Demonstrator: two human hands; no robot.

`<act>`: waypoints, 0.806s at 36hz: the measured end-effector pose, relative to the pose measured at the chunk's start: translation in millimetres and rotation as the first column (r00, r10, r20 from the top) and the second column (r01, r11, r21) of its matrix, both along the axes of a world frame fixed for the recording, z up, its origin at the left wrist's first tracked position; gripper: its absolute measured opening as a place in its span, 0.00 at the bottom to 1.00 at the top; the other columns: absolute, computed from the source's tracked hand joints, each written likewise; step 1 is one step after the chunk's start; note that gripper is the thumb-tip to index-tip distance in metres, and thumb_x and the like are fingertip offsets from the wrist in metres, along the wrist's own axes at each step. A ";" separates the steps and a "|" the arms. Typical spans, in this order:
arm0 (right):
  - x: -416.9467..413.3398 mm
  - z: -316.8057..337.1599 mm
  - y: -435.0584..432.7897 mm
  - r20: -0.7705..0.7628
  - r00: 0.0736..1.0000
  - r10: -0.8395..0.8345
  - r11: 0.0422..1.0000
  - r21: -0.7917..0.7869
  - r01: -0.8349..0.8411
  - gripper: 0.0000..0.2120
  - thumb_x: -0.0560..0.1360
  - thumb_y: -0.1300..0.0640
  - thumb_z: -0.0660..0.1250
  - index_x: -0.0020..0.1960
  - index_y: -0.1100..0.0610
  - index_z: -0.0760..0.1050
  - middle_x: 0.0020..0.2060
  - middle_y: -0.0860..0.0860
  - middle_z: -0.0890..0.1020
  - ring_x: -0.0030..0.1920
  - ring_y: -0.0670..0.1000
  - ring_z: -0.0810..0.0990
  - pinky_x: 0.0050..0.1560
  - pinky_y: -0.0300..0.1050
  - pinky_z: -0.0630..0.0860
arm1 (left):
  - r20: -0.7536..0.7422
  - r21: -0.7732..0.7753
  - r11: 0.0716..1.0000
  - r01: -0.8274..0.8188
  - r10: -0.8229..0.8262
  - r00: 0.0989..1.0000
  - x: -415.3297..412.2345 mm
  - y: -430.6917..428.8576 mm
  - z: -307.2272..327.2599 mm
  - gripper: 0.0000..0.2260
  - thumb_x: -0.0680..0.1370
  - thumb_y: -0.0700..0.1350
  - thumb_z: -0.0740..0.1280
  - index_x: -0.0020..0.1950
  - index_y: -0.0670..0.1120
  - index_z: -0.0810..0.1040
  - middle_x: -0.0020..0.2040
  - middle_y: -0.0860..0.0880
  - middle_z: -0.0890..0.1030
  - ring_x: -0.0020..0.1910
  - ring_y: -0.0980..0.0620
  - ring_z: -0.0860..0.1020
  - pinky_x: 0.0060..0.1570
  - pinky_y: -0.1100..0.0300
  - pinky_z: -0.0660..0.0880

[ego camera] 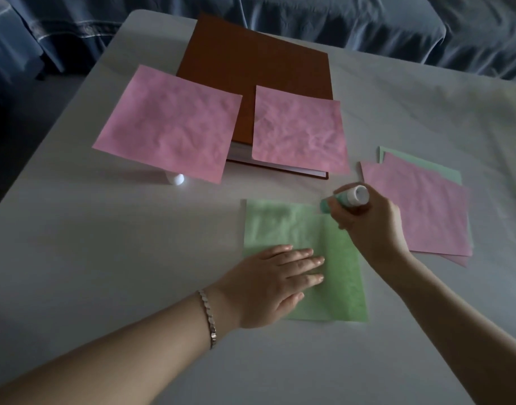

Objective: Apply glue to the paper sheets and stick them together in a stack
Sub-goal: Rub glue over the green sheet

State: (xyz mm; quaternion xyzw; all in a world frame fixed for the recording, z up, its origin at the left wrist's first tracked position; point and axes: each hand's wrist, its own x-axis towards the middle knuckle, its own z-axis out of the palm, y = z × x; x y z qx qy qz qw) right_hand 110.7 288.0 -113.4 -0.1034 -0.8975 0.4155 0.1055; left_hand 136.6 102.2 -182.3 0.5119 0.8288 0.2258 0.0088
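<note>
A green paper sheet (283, 226) lies flat on the white table in front of me. My left hand (275, 280) presses flat on its lower left part, fingers together. My right hand (367, 220) grips a green and white glue stick (348, 197), tilted with its tip at the sheet's upper right corner. To the right lies a small stack of pink and green sheets (420, 206). Two more pink sheets (172, 124) (299, 131) rest at the back, partly over a brown book.
The brown book (250, 59) lies at the back centre of the white table (104, 244). A small white cap (177, 179) peeks out under the left pink sheet. Blue draped fabric (367, 21) runs behind the table's far edge.
</note>
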 end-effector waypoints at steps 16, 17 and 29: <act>4.3 -12.2 0.7 0.033 0.997 0.065 0.998 0.002 -0.065 0.06 0.68 0.59 0.73 0.40 0.58 0.76 0.30 0.59 0.79 0.31 0.60 0.76 0.34 0.49 0.74 | -0.006 0.014 1.000 0.000 0.000 1.000 -0.1 0.3 -2.6 0.16 0.79 0.46 0.57 0.64 0.47 0.77 0.68 0.49 0.73 0.69 0.51 0.68 0.69 0.56 0.59; 0.6 -12.5 0.2 0.026 0.998 0.063 0.998 -0.002 -0.063 0.06 0.68 0.59 0.73 0.40 0.59 0.76 0.30 0.59 0.79 0.31 0.58 0.75 0.34 0.49 0.74 | -0.005 0.013 1.000 -0.002 0.002 1.000 0.1 0.3 -1.9 0.16 0.79 0.46 0.56 0.64 0.47 0.77 0.68 0.49 0.73 0.69 0.51 0.68 0.69 0.56 0.59; 24.1 -6.4 13.1 0.071 0.997 -0.014 1.000 -0.003 0.014 0.05 0.69 0.58 0.71 0.37 0.54 0.75 0.26 0.50 0.78 0.26 0.46 0.74 0.30 0.38 0.72 | -0.113 0.061 0.996 -0.064 0.071 0.991 -0.1 12.9 1.6 0.14 0.77 0.47 0.59 0.55 0.46 0.81 0.59 0.48 0.80 0.59 0.48 0.77 0.61 0.56 0.64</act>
